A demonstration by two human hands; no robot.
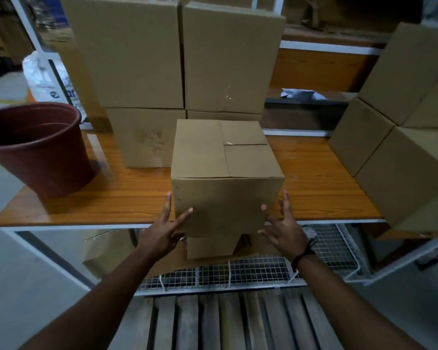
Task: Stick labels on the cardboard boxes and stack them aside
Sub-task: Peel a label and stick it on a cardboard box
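Box sits at the table front edge, no label visible. Left hand and right hand press its sides, fingers straight. Stacks at table back. Labelling likely still ahead.

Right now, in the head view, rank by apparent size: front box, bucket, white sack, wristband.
1. front box and bucket: near alike. The box is closer to the camera and the bucket is cut off at the picture's left edge, so they are not ranked apart.
2. white sack, partly hidden.
3. wristband, smallest.
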